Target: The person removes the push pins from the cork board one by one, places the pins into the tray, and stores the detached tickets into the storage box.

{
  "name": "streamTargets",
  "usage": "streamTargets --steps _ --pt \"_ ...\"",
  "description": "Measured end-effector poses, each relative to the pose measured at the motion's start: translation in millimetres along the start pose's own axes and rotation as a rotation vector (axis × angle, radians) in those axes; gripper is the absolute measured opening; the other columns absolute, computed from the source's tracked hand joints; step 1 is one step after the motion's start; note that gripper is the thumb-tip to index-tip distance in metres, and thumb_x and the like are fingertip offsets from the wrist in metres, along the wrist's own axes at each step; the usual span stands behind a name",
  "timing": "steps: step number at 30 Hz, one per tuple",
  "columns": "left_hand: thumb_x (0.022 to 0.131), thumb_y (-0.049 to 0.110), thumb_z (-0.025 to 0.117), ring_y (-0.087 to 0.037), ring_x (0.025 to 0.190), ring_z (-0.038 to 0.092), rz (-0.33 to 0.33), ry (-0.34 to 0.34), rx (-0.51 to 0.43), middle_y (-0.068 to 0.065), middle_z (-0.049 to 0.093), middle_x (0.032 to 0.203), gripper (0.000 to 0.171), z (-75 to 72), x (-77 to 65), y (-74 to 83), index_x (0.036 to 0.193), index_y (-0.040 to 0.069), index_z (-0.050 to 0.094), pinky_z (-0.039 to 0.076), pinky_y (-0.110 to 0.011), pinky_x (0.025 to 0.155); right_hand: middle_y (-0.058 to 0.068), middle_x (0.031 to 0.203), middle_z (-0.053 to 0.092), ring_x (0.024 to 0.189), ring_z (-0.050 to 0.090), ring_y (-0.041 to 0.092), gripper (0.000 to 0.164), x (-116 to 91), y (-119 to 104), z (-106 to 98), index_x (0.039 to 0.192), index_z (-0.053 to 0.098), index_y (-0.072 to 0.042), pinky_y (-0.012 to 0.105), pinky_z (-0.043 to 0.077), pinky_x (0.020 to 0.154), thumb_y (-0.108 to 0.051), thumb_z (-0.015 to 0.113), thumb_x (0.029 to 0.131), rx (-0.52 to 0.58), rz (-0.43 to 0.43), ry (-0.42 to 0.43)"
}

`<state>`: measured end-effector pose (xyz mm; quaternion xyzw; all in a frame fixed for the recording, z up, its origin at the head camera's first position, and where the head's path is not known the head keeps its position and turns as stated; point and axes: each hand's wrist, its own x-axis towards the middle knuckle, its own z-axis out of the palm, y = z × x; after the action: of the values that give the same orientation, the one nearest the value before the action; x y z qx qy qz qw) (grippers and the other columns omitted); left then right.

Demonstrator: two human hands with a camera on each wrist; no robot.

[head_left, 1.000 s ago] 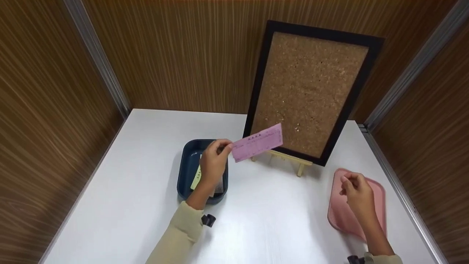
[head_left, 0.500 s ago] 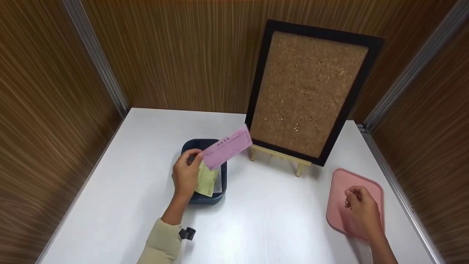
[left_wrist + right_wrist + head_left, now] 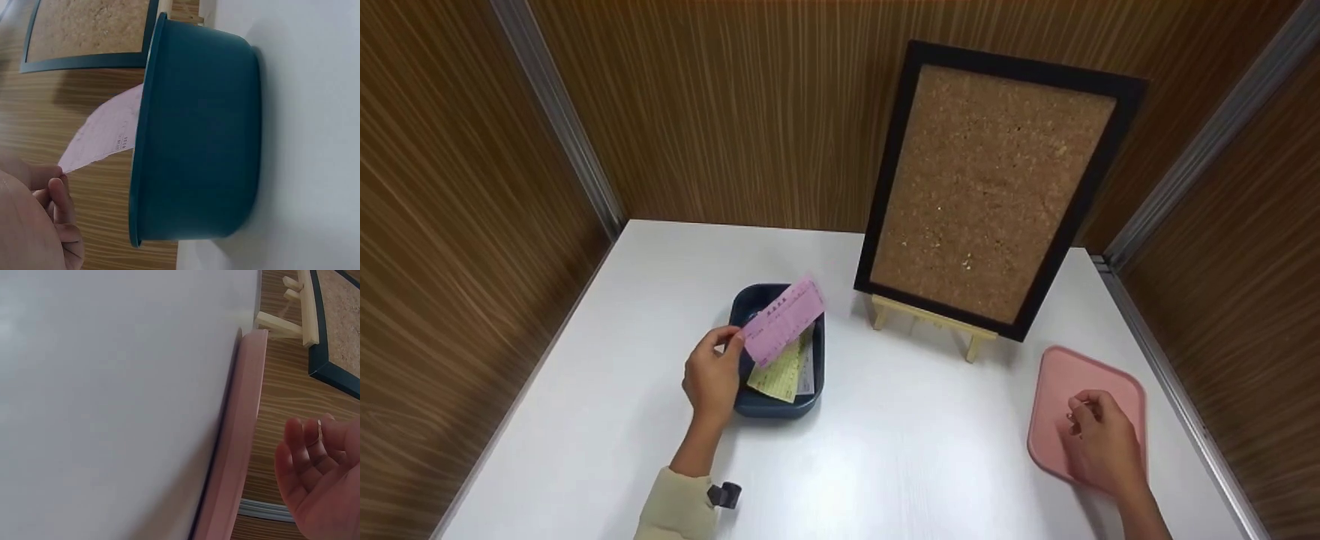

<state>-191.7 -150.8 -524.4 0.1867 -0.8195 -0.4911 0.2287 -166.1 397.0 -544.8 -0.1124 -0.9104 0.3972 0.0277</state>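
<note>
My left hand (image 3: 712, 375) pinches one end of a pink printed paper slip (image 3: 784, 322) between thumb and fingers. The slip slants over the dark blue tub (image 3: 776, 409), and in the left wrist view its far end passes behind the tub's rim. Inside the tub lie a yellow printed slip (image 3: 777, 375) and a whitish slip (image 3: 807, 367), partly covered. My right hand (image 3: 1106, 439) is above the pink tray (image 3: 1054, 420), fingers bent and thumb against them. A small pale thing (image 3: 319, 430) shows at its fingertips, too small to identify.
A black-framed corkboard (image 3: 982, 187) leans on a small wooden easel (image 3: 934, 315) at the back, its surface pitted with small holes. Wood-grain panels (image 3: 720, 112) enclose the white table (image 3: 885, 450) at the back and both sides.
My left hand has drawn left and toward me with the pink slip, from in front of the corkboard to over the tub. My right hand has shifted slightly lower over the pink tray.
</note>
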Motion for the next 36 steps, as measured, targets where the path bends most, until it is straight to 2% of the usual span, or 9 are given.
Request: streamTargets --steps 9,12,15,19,23,29,36 --pt "0.098 0.032 0.066 -0.022 0.078 0.06 -0.039 0.004 0.098 -0.002 0.075 0.107 0.02 -1.6 -0.1 -13.3 0.109 0.017 0.074 0.038 -0.037 0.067 0.015 0.11 0.066 0.087 0.063 0.012 0.036 2.9 5.3 -0.7 0.125 0.053 -0.005 0.022 0.048 0.072 -0.035 0.042 0.109 -0.04 0.033 -0.021" --pt "0.099 0.031 0.065 -0.023 0.084 0.063 -0.055 0.011 0.104 -0.003 0.075 0.108 0.02 -3.6 -0.9 -18.3 0.109 0.016 0.074 0.04 -0.038 0.071 0.015 0.111 0.067 0.087 0.063 0.012 0.034 3.9 7.6 -1.6 0.124 0.053 -0.004 0.023 0.047 0.072 -0.033 0.042 0.109 -0.063 0.039 -0.037" --pt "0.098 0.031 0.064 -0.024 0.082 0.063 -0.07 0.017 0.103 -0.002 0.075 0.108 0.02 -6.3 -1.1 -22.6 0.108 0.017 0.074 0.041 -0.04 0.07 0.015 0.109 0.067 0.088 0.064 0.013 0.032 4.5 10.3 -3.2 0.122 0.054 -0.004 0.025 0.046 0.073 -0.03 0.041 0.109 -0.095 0.034 -0.052" --pt "0.098 0.033 0.063 -0.025 0.088 0.066 -0.091 -0.016 0.119 -0.001 0.075 0.108 0.021 -6.5 -1.5 -26.4 0.108 0.018 0.075 0.044 -0.042 0.072 0.015 0.106 0.066 0.088 0.063 0.015 0.032 5.1 13.0 -5.9 0.121 0.054 -0.002 0.029 0.044 0.074 -0.029 0.041 0.109 -0.136 0.026 -0.074" --pt "0.097 0.033 0.065 -0.025 0.093 0.069 -0.069 -0.045 0.158 -0.001 0.076 0.106 0.021 -2.8 -3.0 -29.6 0.106 0.018 0.075 0.046 -0.043 0.072 0.017 0.11 0.064 0.093 0.062 0.022 0.035 6.5 13.7 -7.8 0.122 0.054 -0.002 0.034 0.044 0.077 -0.031 0.039 0.109 -0.164 0.033 -0.111" --pt "0.096 0.031 0.067 -0.022 0.079 0.068 -0.016 -0.058 0.215 0.001 0.077 0.096 0.018 1.0 -4.5 -30.8 0.104 0.017 0.076 0.045 -0.039 0.064 0.022 0.117 0.062 0.104 0.06 0.034 0.036 9.6 15.5 -9.8 0.119 0.056 -0.001 0.043 0.044 0.083 -0.031 0.037 0.109 -0.198 0.039 -0.155" --pt "0.095 0.029 0.068 -0.025 0.09 0.073 -0.009 -0.109 0.281 0.0 0.077 0.095 0.02 2.1 -8.8 -28.3 0.107 0.016 0.076 0.047 -0.047 0.074 0.024 0.117 0.064 0.108 0.061 0.038 0.031 14.8 17.7 -11.8 0.114 0.061 0.001 0.051 0.044 0.086 -0.025 0.044 0.107 -0.248 0.047 -0.171"
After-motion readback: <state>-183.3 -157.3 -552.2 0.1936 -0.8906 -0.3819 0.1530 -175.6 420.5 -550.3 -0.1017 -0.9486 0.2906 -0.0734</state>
